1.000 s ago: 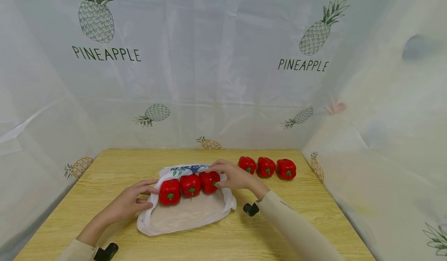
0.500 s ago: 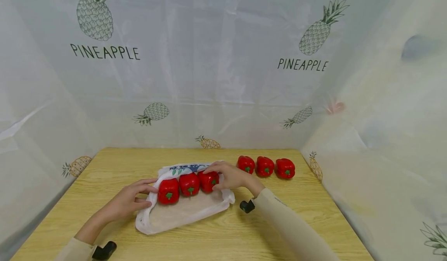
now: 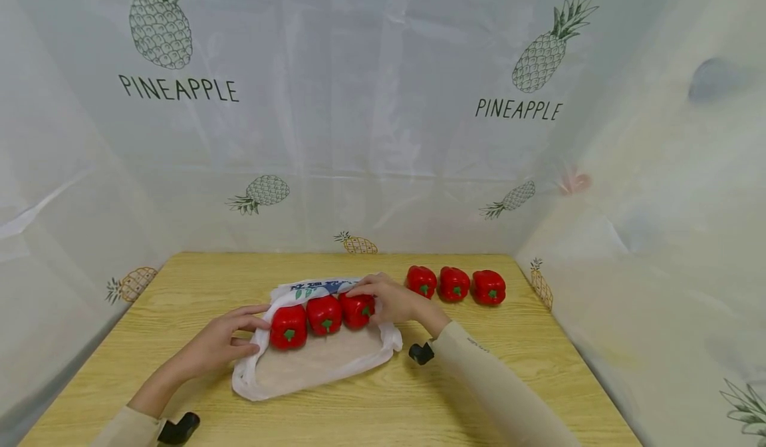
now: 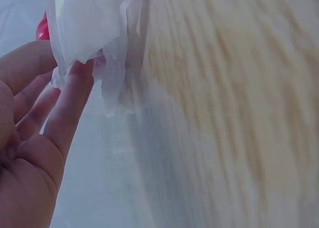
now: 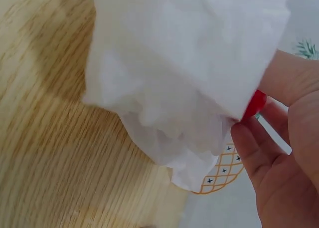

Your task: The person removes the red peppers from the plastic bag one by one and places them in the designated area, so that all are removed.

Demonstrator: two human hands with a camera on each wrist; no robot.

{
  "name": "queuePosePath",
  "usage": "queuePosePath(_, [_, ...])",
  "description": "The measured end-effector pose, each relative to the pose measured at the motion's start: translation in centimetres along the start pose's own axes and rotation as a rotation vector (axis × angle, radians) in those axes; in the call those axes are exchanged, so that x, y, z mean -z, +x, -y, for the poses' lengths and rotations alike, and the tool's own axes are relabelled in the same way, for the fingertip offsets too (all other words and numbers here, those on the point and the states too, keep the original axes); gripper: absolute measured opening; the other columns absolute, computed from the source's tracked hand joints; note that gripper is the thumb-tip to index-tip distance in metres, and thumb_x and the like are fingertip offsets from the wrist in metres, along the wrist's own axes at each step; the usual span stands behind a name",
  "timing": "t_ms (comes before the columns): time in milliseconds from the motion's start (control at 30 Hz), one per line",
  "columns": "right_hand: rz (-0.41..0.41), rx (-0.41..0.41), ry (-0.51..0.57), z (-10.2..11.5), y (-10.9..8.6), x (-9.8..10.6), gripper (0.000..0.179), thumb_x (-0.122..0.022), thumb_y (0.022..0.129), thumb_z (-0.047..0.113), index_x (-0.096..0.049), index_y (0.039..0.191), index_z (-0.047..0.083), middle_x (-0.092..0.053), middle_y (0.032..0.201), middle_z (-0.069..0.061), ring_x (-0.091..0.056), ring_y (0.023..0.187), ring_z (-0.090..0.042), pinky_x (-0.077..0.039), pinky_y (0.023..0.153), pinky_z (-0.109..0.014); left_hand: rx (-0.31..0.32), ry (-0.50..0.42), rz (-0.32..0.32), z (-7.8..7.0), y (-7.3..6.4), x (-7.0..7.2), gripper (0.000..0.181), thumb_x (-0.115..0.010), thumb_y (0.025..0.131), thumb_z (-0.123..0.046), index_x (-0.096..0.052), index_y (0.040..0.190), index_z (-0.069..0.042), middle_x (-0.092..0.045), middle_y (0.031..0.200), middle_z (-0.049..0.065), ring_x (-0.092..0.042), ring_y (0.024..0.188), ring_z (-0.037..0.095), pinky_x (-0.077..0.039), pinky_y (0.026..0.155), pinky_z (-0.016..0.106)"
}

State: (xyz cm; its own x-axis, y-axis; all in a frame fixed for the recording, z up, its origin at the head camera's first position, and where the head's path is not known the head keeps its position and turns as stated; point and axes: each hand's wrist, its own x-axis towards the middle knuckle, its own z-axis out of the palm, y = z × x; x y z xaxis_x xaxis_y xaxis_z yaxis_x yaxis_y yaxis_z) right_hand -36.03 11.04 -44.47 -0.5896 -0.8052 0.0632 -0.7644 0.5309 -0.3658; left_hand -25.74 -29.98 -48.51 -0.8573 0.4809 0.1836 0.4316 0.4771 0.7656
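Observation:
A white plastic bag (image 3: 299, 387) with blue lettering and green leaf print along its back edge lies spread open on the table. Three red bell peppers, the left (image 3: 288, 327), middle (image 3: 324, 315) and right (image 3: 354, 314), sit in a row along its back side, green stems toward me. At the bag's left end, my left hand (image 3: 218, 347) holds the rim; the left wrist view shows its fingers (image 4: 70, 106) at the thin film. My right hand (image 3: 395, 302) grips the bag's back right corner, beside the right pepper and partly covering it. The right wrist view shows film between thumb and fingers (image 5: 246, 145).
Three more red bell peppers, the nearest one (image 3: 421, 281) among them, line up at the back right of the wooden table (image 3: 473, 394). A pineapple-printed plastic curtain (image 3: 371, 134) stands behind the table and on both sides.
Bag, peppers and hands stay nearly in place. The whole head view has shifted slightly, and the right forearm has moved a little to the left.

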Motion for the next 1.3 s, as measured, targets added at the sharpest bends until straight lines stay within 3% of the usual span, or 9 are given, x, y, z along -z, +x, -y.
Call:
queuePosePath(333, [-0.02, 0.009, -0.051, -0.1, 0.2, -0.4, 0.07, -0.086, 0.086, 0.002, -0.064, 0.149, 0.024, -0.06, 0.144, -0.006, -0.049, 0.124, -0.024, -0.048, 0.094, -0.028, 0.011, -0.029, 0.014, -0.2, 0.0, 0.2, 0.036, -0.082, 0.093, -0.009, -0.073, 0.128, -0.012, -0.043, 0.162, 0.025, -0.067, 0.121, 0.017, -0.062, 0.087, 0.023])
queuePosePath(567, [-0.054, 0.019, -0.049, -0.3, 0.1, -0.9, 0.064, -0.086, 0.088, 0.005, -0.066, 0.146, 0.022, -0.063, 0.142, -0.005, -0.051, 0.123, -0.023, -0.046, 0.098, -0.031, -0.004, -0.02, 0.016, -0.3, 0.0, 0.3, 0.035, -0.082, 0.094, -0.011, -0.074, 0.128, -0.012, -0.043, 0.162, 0.027, -0.067, 0.123, 0.021, -0.062, 0.087, 0.022])
queuePosePath(933, [-0.093, 0.027, -0.019, -0.4, -0.2, -1.4, 0.056, -0.087, 0.09, 0.015, -0.069, 0.142, 0.024, -0.065, 0.132, 0.001, -0.05, 0.112, -0.015, -0.048, 0.088, -0.025, -0.002, -0.023, 0.013, -0.1, 0.1, 0.2, 0.034, -0.082, 0.094, -0.012, -0.074, 0.126, -0.013, -0.044, 0.161, 0.026, -0.06, 0.127, 0.003, -0.061, 0.087, 0.021])
queuePosePath(1033, [-0.093, 0.024, -0.02, -0.2, -0.4, -1.3, 0.055, -0.088, 0.089, 0.017, -0.07, 0.141, 0.025, -0.066, 0.127, 0.003, -0.05, 0.105, -0.013, -0.048, 0.082, -0.024, 0.001, -0.022, 0.013, 0.0, 0.1, 0.2, 0.034, -0.082, 0.094, -0.012, -0.074, 0.126, -0.013, -0.044, 0.161, 0.026, -0.06, 0.128, 0.004, -0.062, 0.087, 0.022])
queuePosePath(1300, [-0.098, 0.056, -0.008, 0.3, -0.7, -1.1, 0.054, -0.085, 0.091, 0.016, -0.068, 0.141, 0.026, -0.068, 0.13, 0.009, -0.052, 0.102, -0.01, -0.045, 0.089, -0.029, 0.011, -0.012, 0.009, -0.2, 0.1, 0.3, 0.034, -0.082, 0.093, -0.01, -0.074, 0.126, -0.012, -0.044, 0.161, 0.027, -0.066, 0.122, 0.012, -0.063, 0.087, 0.024])
